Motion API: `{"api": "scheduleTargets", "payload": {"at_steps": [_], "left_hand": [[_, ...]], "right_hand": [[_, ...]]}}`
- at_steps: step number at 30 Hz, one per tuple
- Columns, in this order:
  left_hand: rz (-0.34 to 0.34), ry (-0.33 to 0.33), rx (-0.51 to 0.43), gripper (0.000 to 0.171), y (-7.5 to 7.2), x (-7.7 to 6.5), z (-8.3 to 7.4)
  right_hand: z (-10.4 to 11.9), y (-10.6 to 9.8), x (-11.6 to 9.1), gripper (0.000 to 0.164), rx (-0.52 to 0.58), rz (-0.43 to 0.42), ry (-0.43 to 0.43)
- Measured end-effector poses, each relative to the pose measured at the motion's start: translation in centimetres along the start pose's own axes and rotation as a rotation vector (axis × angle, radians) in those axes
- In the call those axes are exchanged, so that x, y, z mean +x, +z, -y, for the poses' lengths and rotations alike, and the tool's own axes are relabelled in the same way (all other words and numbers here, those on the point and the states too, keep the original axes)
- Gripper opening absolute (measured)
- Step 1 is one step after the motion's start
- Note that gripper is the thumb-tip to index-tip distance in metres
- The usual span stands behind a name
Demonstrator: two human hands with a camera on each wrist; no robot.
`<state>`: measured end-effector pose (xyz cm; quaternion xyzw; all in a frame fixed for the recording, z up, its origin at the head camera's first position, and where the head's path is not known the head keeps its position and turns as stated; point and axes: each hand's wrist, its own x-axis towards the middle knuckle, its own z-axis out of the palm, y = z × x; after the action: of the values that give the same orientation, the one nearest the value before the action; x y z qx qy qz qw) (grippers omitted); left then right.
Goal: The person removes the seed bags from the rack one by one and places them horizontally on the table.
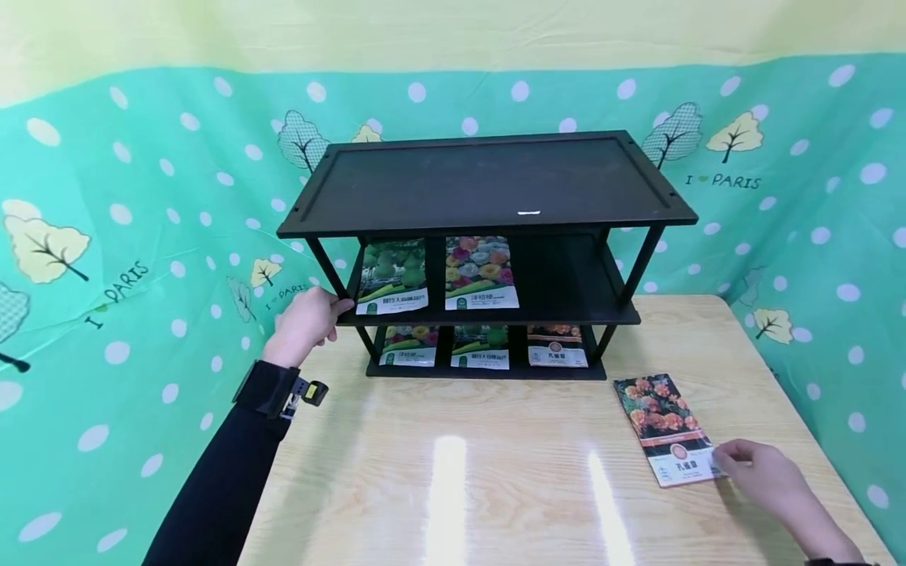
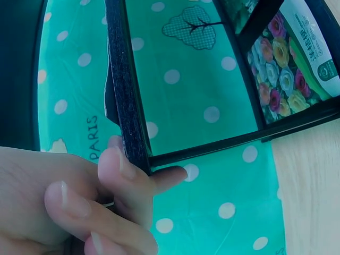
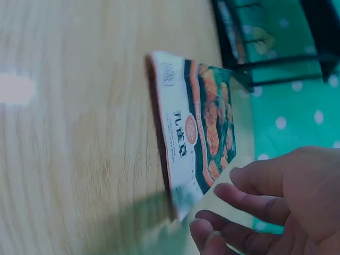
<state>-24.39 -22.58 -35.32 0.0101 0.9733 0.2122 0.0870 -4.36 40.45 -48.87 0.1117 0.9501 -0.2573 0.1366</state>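
Note:
My left hand (image 1: 304, 322) grips the left front corner of the middle board of a black three-tier shelf rack (image 1: 488, 185); in the left wrist view its fingers (image 2: 122, 167) bend around the dark frame. Near the table's right side lies a stack of seed packets (image 1: 665, 428) with orange flowers on the top one. My right hand (image 1: 767, 479) is at the stack's lower right corner, fingers loosely bent. A gap shows between thumb and fingers in the right wrist view. Whether the fingertips touch the packets, I cannot tell.
On the middle board lie a green-vegetable packet (image 1: 392, 275) and a mixed-flower packet (image 1: 481, 271). The bottom board bears a flower packet (image 1: 409, 347), a green-vegetable packet (image 1: 481, 346) and an orange-flower packet (image 1: 557, 346). A dotted green curtain (image 1: 141, 314) surrounds the wooden table (image 1: 375, 487).

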Motion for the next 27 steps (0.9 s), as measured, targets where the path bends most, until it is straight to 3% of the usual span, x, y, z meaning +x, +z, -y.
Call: {"api": "scheduleTargets", "payload": {"at_steps": [4,13,19,23,27], "left_hand": [[0.012,-0.01,0.003,0.042,0.3,-0.2,0.3],[0.0,0.005,-0.016,0.042,0.1,0.2,0.1],[0.006,0.027,-0.036,0.041,0.0,0.0,0.3],[-0.004,0.038,-0.042,0.041,0.1,0.0,0.3],[-0.009,0.023,-0.06,0.041,0.2,-0.1,0.2]], "right_hand": [[2.3,0.0,0.0,0.033,-0.062,-0.059,-0.13],[10.8,-1.1,0.3,0.026,-0.047,-0.026,-0.296],[16.7,-3.3,2.0,0.017,-0.047,-0.03,-0.501],[20.3,-4.4,3.2,0.015,-0.052,-0.028,-0.58],[23.2,-4.9,4.8,0.012,-0.091,-0.085,-0.656]]}}
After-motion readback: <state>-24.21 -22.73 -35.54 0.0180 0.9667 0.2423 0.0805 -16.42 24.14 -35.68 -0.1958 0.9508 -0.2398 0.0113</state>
